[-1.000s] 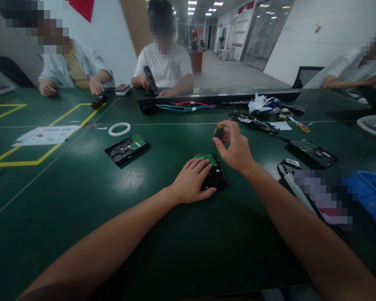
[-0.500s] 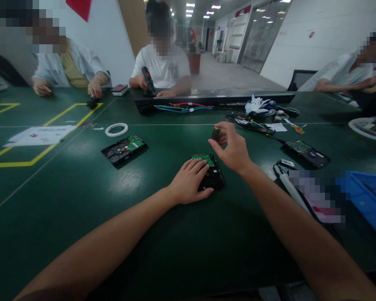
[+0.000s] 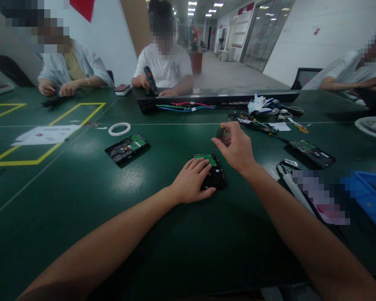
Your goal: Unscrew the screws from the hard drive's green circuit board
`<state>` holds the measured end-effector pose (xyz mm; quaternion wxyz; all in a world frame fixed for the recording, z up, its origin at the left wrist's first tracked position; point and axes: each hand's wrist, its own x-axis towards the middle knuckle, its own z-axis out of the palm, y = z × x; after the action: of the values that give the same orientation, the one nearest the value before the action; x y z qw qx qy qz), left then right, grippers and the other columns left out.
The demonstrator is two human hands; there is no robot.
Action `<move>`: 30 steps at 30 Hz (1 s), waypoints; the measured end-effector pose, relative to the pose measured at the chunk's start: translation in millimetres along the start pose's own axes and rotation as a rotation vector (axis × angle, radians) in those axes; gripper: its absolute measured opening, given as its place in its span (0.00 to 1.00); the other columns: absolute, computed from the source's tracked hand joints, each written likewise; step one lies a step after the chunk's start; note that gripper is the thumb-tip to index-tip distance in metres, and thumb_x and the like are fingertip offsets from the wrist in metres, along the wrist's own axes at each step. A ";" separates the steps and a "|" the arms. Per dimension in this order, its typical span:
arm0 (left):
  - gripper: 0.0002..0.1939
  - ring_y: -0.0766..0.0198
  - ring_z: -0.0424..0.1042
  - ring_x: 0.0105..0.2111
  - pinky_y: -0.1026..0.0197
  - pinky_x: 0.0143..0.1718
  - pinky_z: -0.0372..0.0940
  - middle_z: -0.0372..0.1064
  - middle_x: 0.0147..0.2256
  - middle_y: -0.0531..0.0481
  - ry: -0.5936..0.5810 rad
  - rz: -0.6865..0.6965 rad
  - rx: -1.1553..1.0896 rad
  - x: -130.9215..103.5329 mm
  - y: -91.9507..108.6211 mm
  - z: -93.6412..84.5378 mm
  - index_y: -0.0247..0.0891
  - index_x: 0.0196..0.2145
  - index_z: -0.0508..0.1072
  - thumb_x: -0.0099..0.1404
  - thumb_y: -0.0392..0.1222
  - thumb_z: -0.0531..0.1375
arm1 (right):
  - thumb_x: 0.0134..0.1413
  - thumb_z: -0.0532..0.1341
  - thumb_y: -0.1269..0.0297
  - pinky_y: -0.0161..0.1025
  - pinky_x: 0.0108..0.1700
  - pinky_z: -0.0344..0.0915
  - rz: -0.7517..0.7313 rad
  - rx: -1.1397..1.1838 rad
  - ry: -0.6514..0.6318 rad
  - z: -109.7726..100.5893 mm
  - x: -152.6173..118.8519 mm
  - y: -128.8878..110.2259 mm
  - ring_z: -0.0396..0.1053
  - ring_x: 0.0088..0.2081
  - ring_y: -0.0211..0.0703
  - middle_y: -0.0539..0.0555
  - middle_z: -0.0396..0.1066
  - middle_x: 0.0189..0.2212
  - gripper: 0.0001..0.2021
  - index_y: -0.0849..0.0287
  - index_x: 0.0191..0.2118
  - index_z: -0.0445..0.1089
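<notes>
A black hard drive (image 3: 217, 177) with a green circuit board lies on the green table in front of me. My left hand (image 3: 192, 180) grips it from the left, fingers over the board and thumb along the near edge, hiding its left part. Above the drive's far right corner, my right hand (image 3: 236, 147) pinches the dark, yellow-marked handle of a screwdriver (image 3: 220, 133). The screwdriver stands nearly upright, its thin shaft pointing down at the board. Whether the tip sits in a screw is too small to tell.
Other hard drives lie left (image 3: 127, 150) and right (image 3: 311, 153). A white ring (image 3: 119, 129), cables (image 3: 250, 122), a white glove (image 3: 260, 104) and a long black housing (image 3: 219, 100) are farther back. A blue bin (image 3: 371, 200) stands right. Co-workers sit around; one holds a power screwdriver (image 3: 150, 79).
The whole view has shifted slightly to the right. My hands keep their places on the drive and screwdriver. At the far left, a co-worker's hands have come together around a dark object.
</notes>
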<state>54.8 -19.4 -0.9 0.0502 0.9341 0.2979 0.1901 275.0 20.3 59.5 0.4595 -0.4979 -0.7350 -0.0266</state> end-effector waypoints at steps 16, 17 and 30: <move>0.42 0.40 0.57 0.71 0.37 0.74 0.49 0.60 0.69 0.32 0.000 -0.001 -0.001 0.1 -1.3 1.3 0.30 0.69 0.64 0.70 0.65 0.58 | 0.61 0.69 0.58 0.54 0.43 0.79 -0.055 -0.029 0.047 1.4 1.7 -0.2 0.78 0.43 0.54 0.58 0.76 0.45 0.19 0.53 0.54 0.66; 0.42 0.40 0.57 0.71 0.37 0.74 0.49 0.60 0.69 0.32 0.000 0.000 0.001 0.0 -1.1 1.1 0.30 0.69 0.64 0.70 0.65 0.59 | 0.60 0.70 0.58 0.54 0.43 0.79 -0.050 -0.037 0.056 1.2 2.1 -0.6 0.78 0.43 0.54 0.58 0.76 0.45 0.19 0.53 0.53 0.67; 0.42 0.39 0.56 0.71 0.38 0.74 0.49 0.59 0.70 0.32 -0.016 -0.007 -0.001 0.3 -0.6 0.3 0.31 0.69 0.63 0.70 0.65 0.59 | 0.60 0.67 0.61 0.48 0.38 0.79 0.096 0.104 0.050 -0.5 3.1 -2.1 0.78 0.33 0.47 0.58 0.76 0.45 0.18 0.54 0.53 0.65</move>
<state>54.8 -18.7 -1.2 0.0539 0.9345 0.3008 0.1827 273.4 21.2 62.8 0.5040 -0.5072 -0.6987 0.0214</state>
